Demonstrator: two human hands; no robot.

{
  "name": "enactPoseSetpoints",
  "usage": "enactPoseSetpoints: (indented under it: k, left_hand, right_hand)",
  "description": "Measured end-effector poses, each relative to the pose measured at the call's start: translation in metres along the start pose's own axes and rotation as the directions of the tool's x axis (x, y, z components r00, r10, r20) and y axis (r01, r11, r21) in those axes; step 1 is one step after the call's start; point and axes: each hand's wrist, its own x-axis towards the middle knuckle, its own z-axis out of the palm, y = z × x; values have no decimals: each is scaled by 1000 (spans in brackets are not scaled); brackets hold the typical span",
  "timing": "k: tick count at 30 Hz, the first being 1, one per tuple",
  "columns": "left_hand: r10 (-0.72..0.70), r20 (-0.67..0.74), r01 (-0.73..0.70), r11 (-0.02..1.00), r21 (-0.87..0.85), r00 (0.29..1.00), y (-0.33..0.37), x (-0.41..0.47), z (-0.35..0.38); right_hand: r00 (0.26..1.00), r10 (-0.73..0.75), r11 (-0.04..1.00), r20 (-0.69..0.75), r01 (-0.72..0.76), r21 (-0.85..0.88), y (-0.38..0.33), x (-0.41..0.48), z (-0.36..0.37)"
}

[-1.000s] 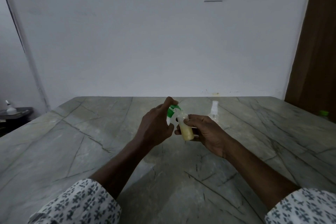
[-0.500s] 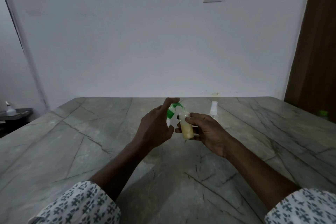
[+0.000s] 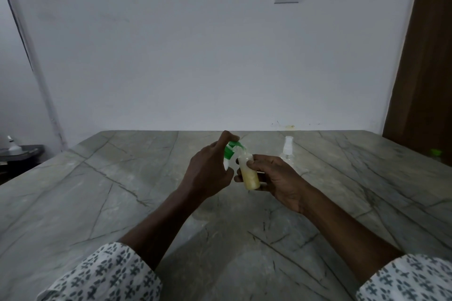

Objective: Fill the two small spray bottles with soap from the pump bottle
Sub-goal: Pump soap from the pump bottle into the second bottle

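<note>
Small spray bottle in hand (image 3: 249,175): held above the stone surface (image 3: 97,203), uncapped and tilted slightly, filled most of the way with pale yellow soap.
Right hand (image 3: 276,178): its grip is closed round the bottle's side, thumb across the upper body and fingers behind; the base hangs free.
Pump bottle (image 3: 231,153): only the green and white top shows, its spout angled down to the small bottle's open mouth; the body is hidden behind the left hand.
Left hand (image 3: 210,173): its grip is wrapped round the pump bottle, with one finger resting on top of the pump head.
Second spray bottle (image 3: 287,154): stands upright on the surface just beyond the right hand, white sprayer fitted; it looks clear and empty, though the dim light makes that uncertain.
Step in hand: dosing soap into the first bottle, which looks nearly full.
Handling: the small bottle is likely light, thin plastic that would give under a hard squeeze and push soap out of the open neck; any spilled soap would make it slick.
Where to hold: mid-body with a gentle pinch, mouth kept upward and close under the spout.
Risk: a narrow neck and thick soap, so drips down the outside seem likely.
</note>
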Motion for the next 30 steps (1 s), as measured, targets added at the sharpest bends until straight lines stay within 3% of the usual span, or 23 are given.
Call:
enactPoseSetpoints:
  k: [30]
  left_hand:
    - [50,-4,-50,998,-35,999,-4,0,3]
  right_hand:
    - [995,-62,990,-79,72,124,8,1,13]
